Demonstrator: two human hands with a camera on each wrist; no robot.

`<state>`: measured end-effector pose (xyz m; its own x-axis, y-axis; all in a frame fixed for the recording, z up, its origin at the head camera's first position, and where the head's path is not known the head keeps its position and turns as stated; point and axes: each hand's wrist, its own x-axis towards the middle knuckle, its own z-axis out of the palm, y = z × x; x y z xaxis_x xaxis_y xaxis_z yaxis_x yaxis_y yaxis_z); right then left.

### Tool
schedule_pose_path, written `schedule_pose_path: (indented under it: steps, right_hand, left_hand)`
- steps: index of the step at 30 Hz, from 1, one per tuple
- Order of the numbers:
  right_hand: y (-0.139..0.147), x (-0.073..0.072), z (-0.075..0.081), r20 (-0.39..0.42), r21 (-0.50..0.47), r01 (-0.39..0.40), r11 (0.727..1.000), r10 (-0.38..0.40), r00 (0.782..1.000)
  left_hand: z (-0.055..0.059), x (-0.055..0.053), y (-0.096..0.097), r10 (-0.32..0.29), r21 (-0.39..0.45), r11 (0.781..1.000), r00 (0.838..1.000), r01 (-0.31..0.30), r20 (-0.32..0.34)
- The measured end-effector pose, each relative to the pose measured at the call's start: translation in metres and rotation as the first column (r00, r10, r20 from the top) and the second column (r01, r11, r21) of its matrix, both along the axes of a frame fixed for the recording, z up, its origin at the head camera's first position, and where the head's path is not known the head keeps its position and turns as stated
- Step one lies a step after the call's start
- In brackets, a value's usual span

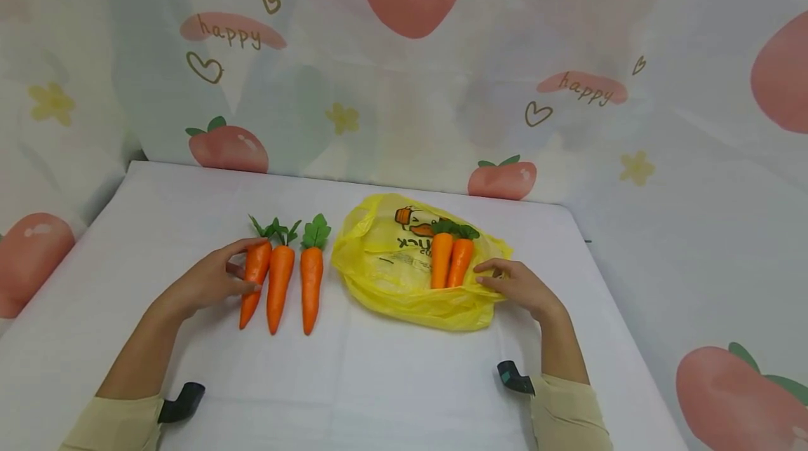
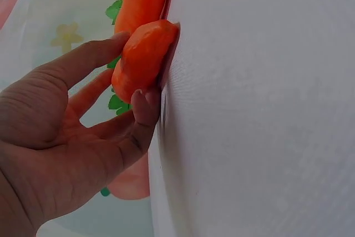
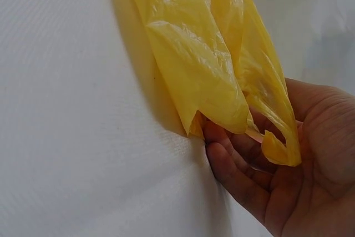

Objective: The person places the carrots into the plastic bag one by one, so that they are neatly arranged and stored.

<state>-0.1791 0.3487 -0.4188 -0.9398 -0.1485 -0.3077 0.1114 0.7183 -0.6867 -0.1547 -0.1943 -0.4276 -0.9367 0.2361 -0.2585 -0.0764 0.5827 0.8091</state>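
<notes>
Three orange carrots with green tops lie side by side on the left of the table. My left hand [image 1: 214, 279] holds the leftmost carrot [image 1: 255, 268] between thumb and fingers; the left wrist view shows its rounded orange side [image 2: 145, 59] between them. Beside it are the middle carrot [image 1: 280, 290] and the right one [image 1: 311, 290]. A yellow plastic bag [image 1: 372, 290] lies opened out to their right, with two more carrots [image 1: 440, 258] in it. My right hand [image 1: 520, 287] pinches the bag's right edge; thin yellow film [image 3: 194, 65] passes between thumb and fingers.
A white cloth covers the table [image 1: 353, 388]. Behind and beside it hangs a printed curtain [image 1: 404, 100] with fruit, hearts and lettering. Black curved pieces [image 1: 183, 402] are fixed at both sleeves.
</notes>
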Motion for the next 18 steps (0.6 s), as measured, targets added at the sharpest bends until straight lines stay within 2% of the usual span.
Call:
schedule_pose_path:
  steps: [6,13,18]
  right_hand:
    - [-0.0006,0.0012,0.0005,-0.002,0.005,-0.008,1.0,0.008,1.0]
    - [-0.0008,0.0017,0.0007,-0.008,0.008,-0.007,1.0,0.007,1.0]
    - [-0.0007,0.0021,0.0017,-0.008,0.008,-0.002,1.0,0.002,1.0]
  left_hand:
    - [-0.0019,0.0031,-0.0008,0.016,-0.007,1.0,1.0,-0.016,-0.007]
    - [-0.0046,0.0042,-0.0047,0.095,-0.012,0.995,0.993,-0.096,-0.064]
    - [-0.0054,0.0045,-0.0067,0.111,-0.009,0.994,0.991,-0.112,-0.072]
